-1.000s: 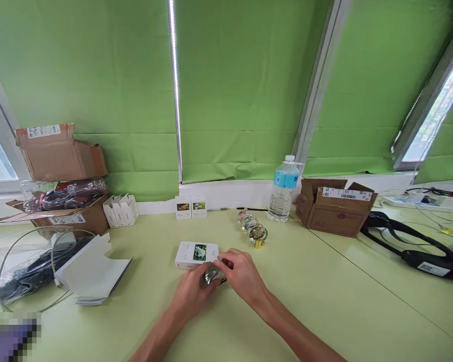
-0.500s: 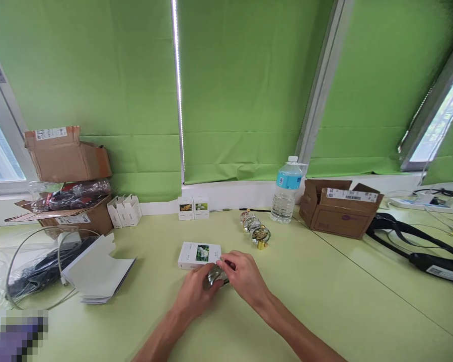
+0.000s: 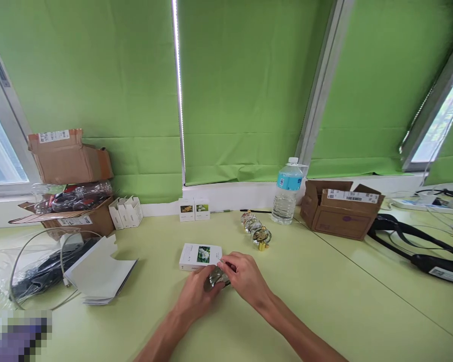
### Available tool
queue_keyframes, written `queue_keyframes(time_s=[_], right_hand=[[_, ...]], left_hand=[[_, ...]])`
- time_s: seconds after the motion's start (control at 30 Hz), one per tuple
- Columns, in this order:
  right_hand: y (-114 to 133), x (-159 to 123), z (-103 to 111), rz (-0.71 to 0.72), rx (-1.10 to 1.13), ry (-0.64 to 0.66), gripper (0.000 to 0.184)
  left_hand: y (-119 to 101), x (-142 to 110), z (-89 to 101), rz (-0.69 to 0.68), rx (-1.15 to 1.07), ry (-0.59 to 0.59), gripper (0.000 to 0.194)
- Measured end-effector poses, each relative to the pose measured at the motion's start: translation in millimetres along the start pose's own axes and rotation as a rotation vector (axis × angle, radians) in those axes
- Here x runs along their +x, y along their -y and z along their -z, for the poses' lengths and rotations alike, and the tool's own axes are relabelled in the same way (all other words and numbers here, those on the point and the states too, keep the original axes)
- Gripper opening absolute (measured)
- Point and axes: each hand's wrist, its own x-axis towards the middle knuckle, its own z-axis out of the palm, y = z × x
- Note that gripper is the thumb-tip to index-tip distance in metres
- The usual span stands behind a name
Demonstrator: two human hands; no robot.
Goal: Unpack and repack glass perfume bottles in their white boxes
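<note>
Both hands meet over a small shiny glass bottle [image 3: 214,279] low on the pale green table [image 3: 324,291]. My left hand [image 3: 196,296] cups the bottle from below and the left. My right hand [image 3: 243,276] pinches its upper end with closed fingers. Just beyond them lies a flat white box with a flower picture [image 3: 200,256]. A row of similar small glass bottles with gold caps [image 3: 255,231] lies further back to the right.
Two small white boxes [image 3: 194,208] stand at the wall. A water bottle [image 3: 286,193] and a cardboard box [image 3: 340,208] sit at the right. At the left are flat white cartons [image 3: 98,269], more cardboard boxes [image 3: 70,161] and cables [image 3: 33,266]. A black device [image 3: 430,251] lies far right.
The view has shifted slightly, so everything sits a little right of before. Both hands stay closed on the small bottle with only slight finger movement.
</note>
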Motion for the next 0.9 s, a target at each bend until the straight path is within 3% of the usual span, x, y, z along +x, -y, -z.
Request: queue_keyframes(time_s=[0.43, 0.57, 0.67, 0.77, 0.9], right_hand=[[0.2, 0.5, -0.1, 0.039, 0.004, 0.002, 0.029], [8.8, 8.0, 32.1, 0.028, 0.156, -0.205, 0.032], [9.5, 14.9, 60.8, -0.138, 0.362, -0.317, 0.030], [-3.3, 15.3, 66.2, -0.184, 0.362, -0.226, 0.033], [-22.7, 7.0, 50.4, -0.154, 0.210, -0.130, 0.034]], left_hand=[[3.3, -0.5, -0.8, 0.002, 0.027, -0.006, 0.021], [4.9, -1.6, -0.1, 0.049, 0.054, 0.000, 0.026], [5.4, -2.3, -0.6, 0.075, 0.091, 0.002, 0.027], [5.7, -2.3, -1.6, 0.066, 0.106, 0.007, 0.026], [7.4, -2.4, -2.2, 0.069, 0.131, 0.013, 0.027]])
